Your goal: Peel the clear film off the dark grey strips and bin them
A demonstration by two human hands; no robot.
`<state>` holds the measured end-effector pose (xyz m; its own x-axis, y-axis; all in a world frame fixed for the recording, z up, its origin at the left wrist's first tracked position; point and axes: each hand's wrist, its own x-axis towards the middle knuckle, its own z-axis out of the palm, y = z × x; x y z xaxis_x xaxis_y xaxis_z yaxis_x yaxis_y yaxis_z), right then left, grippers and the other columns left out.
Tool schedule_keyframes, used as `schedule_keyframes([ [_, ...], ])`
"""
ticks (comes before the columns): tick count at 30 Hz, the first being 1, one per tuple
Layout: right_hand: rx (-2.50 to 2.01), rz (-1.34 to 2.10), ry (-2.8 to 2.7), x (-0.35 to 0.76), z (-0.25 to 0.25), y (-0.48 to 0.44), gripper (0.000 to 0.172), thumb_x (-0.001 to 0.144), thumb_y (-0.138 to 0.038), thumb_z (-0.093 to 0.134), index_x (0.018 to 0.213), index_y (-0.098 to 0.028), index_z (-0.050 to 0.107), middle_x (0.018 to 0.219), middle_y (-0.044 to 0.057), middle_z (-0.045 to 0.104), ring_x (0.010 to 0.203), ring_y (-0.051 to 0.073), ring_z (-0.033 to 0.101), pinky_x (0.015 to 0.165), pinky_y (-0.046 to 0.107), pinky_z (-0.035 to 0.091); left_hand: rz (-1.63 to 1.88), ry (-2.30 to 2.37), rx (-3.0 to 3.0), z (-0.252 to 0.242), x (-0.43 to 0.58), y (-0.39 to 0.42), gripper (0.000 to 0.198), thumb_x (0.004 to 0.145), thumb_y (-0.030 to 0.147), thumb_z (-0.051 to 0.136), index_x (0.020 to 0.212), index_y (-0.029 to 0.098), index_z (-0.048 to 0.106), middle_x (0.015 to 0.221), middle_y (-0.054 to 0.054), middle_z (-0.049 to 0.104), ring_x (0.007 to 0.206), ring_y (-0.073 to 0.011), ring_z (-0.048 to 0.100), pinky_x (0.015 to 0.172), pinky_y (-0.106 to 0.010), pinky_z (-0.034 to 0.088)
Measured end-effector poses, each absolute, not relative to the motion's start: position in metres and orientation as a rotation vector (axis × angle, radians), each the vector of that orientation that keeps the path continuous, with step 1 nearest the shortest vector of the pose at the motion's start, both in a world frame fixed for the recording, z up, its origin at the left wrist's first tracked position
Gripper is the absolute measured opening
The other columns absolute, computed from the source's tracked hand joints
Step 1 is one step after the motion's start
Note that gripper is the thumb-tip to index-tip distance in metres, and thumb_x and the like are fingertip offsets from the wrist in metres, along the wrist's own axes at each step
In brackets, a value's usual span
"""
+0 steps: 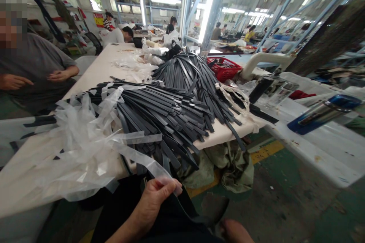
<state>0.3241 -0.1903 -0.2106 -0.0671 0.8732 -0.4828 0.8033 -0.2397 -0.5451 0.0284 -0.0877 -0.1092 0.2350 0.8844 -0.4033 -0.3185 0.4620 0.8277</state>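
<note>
pinching clear strip (pixel 149 163) with left hand (pixel 158 193), right hand (pixel 236 231) cropped

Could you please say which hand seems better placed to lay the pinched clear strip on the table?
Probably the left hand: it pinches that clear strip near the table, while the right hand looks farther away.

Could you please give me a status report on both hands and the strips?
Left hand: grip closed on clear plastic strip. Right hand: at bottom edge, hold unclear. Black straps: piled on table, clear plastic heap partly over them.
</note>
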Motion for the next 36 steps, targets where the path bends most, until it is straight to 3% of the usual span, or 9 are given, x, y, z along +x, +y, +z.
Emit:
schedule_keyframes([
  [1, -1.992, 1.248, -1.929, 0.313, -0.207, -0.175, 0.019, 0.087, -0.039, 0.062, 0.076, -0.029, 0.075, 0.081, 0.012, 0.075, 0.083, 0.033, 0.075, 0.074, 0.045, 0.053, 0.900, 1.028, 0.755, -0.108, 0.028, -0.091, 0.031, 0.070, 0.047, 0.084, 0.076, 0.017, 0.081, 0.084, -0.009, 0.077, 0.083, -0.0221, 0.067, 0.085, -0.030, 0.051],
  [3, -1.727, 1.338, -1.996, 0.285, -0.189, -0.147, 0.027, 0.090, -0.042, 0.054, 0.102, -0.029, 0.074, 0.102, 0.008, 0.076, 0.099, 0.028, 0.072, 0.087, 0.039, 0.052, 0.889, 1.064, 0.847, -0.106, 0.028, -0.095, 0.030, 0.069, 0.048, 0.084, 0.075, 0.019, 0.082, 0.089, -0.009, 0.078, 0.089, -0.0249, 0.067, 0.087, -0.031, 0.050],
  [6, -1.115, 1.633, -1.905, 0.238, -0.151, -0.123, 0.039, 0.094, -0.049, 0.048, 0.116, -0.023, 0.068, 0.108, 0.006, 0.072, 0.097, 0.023, 0.068, 0.084, 0.031, 0.052, 0.848, 1.065, 0.857, -0.102, 0.028, -0.096, 0.033, 0.066, 0.049, 0.085, 0.077, 0.018, 0.082, 0.088, -0.010, 0.077, 0.075, -0.0223, 0.066, 0.067, -0.028, 0.051],
  [8, -0.948, 1.747, -1.742, 0.215, -0.136, -0.116, 0.044, 0.095, -0.056, 0.046, 0.105, -0.019, 0.068, 0.089, 0.005, 0.071, 0.077, 0.019, 0.066, 0.070, 0.027, 0.051, 0.831, 1.037, 0.846, -0.098, 0.027, -0.091, 0.034, 0.067, 0.048, 0.084, 0.079, 0.017, 0.082, 0.084, -0.009, 0.076, 0.058, -0.0159, 0.060, 0.053, -0.025, 0.046],
  [11, -0.989, 1.765, -1.584, 0.202, -0.141, -0.115, 0.052, 0.096, -0.063, 0.043, 0.097, -0.016, 0.066, 0.067, 0.001, 0.063, 0.055, 0.013, 0.056, 0.056, 0.023, 0.045, 0.994, 1.023, 0.773, -0.091, 0.018, -0.076, 0.031, 0.070, 0.045, 0.084, 0.079, 0.016, 0.081, 0.086, -0.008, 0.076, 0.058, -0.0143, 0.061, 0.058, -0.025, 0.048],
  [15, -1.044, 1.719, -1.680, 0.206, -0.159, -0.121, 0.055, 0.094, -0.065, 0.045, 0.094, -0.015, 0.068, 0.066, 0.002, 0.065, 0.059, 0.013, 0.057, 0.060, 0.024, 0.044, 1.238, 0.984, 0.576, -0.084, 0.008, -0.057, 0.029, 0.063, 0.041, 0.090, 0.072, 0.015, 0.079, 0.082, -0.007, 0.077, 0.075, -0.0171, 0.067, 0.073, -0.024, 0.054],
  [21, -1.155, 1.751, -1.409, 0.196, -0.140, -0.112, 0.054, 0.087, -0.068, 0.053, 0.098, -0.017, 0.062, 0.060, -0.003, 0.060, 0.045, 0.010, 0.051, 0.046, 0.020, 0.040, 1.232, 0.909, 0.344, -0.086, 0.016, -0.055, 0.036, 0.053, 0.036, 0.096, 0.071, 0.013, 0.075, 0.081, -0.005, 0.078, 0.072, -0.0167, 0.071, 0.068, -0.024, 0.059],
  [30, -1.263, 1.140, -1.737, 0.224, -0.094, -0.104, 0.040, 0.099, -0.044, 0.046, 0.070, -0.018, 0.059, 0.062, -0.002, 0.054, 0.048, 0.009, 0.046, 0.049, 0.021, 0.035, 1.303, 0.924, 0.114, -0.073, -0.001, -0.039, 0.013, 0.080, 0.022, 0.079, 0.078, 0.013, 0.070, 0.081, -0.007, 0.078, 0.071, -0.0175, 0.074, 0.061, -0.026, 0.062],
  [36, -1.320, 1.039, -1.826, 0.215, -0.101, -0.098, 0.035, 0.099, -0.034, 0.049, 0.068, -0.019, 0.057, 0.061, -0.003, 0.053, 0.056, 0.010, 0.050, 0.056, 0.022, 0.036, 1.276, 0.900, 0.176, -0.080, 0.004, -0.045, 0.026, 0.067, 0.027, 0.090, 0.077, 0.014, 0.071, 0.081, -0.005, 0.078, 0.069, -0.0159, 0.074, 0.062, -0.024, 0.061],
])
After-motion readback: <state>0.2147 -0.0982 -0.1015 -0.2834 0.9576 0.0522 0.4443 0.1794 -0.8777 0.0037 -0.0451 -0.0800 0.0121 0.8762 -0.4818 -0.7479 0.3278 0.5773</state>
